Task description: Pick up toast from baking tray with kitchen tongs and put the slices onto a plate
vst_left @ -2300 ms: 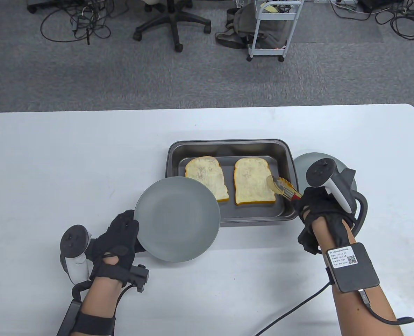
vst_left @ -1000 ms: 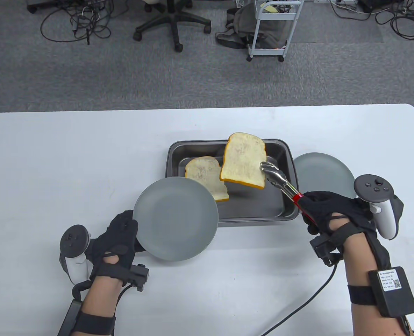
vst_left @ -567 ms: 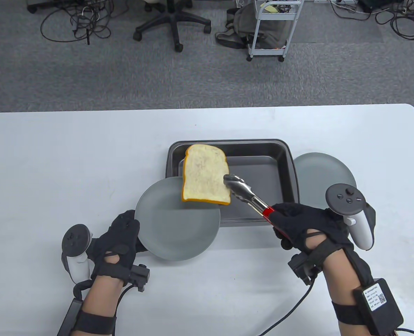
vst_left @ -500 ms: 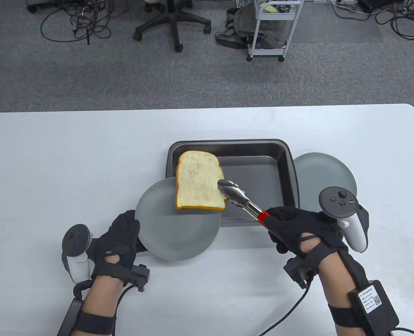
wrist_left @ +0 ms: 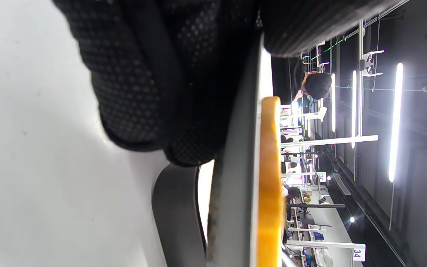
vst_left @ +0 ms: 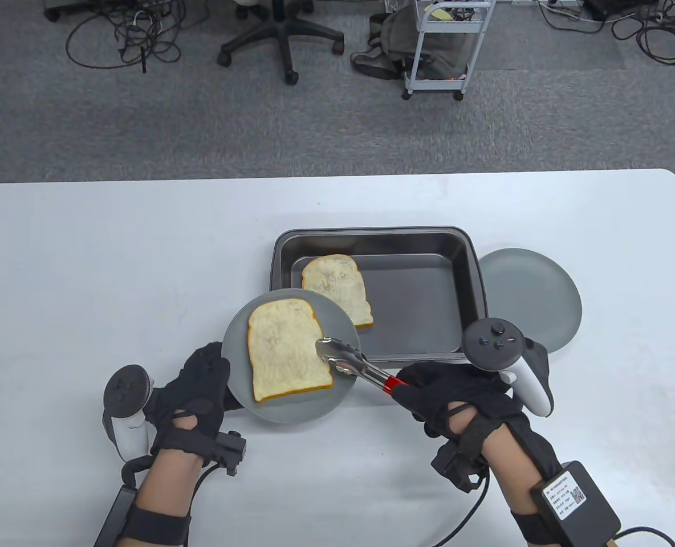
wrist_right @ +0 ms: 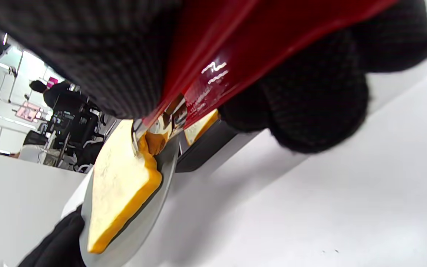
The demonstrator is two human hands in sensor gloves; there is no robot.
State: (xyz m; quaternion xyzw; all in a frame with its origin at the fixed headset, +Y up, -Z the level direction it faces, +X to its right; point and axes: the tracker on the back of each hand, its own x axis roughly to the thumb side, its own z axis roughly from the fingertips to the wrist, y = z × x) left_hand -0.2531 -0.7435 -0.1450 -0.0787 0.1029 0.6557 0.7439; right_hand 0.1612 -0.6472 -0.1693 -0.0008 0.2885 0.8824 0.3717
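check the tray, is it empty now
No, in the table view one toast slice still lies in the baking tray, while the other slice sits on the plate.

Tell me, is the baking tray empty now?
No. One toast slice still lies in the tray; the other slice is on the plate, the tongs at its edge.

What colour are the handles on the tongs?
Red. The tongs have red handles below bare metal arms, seen best in the right wrist view, partly covered by the right hand.
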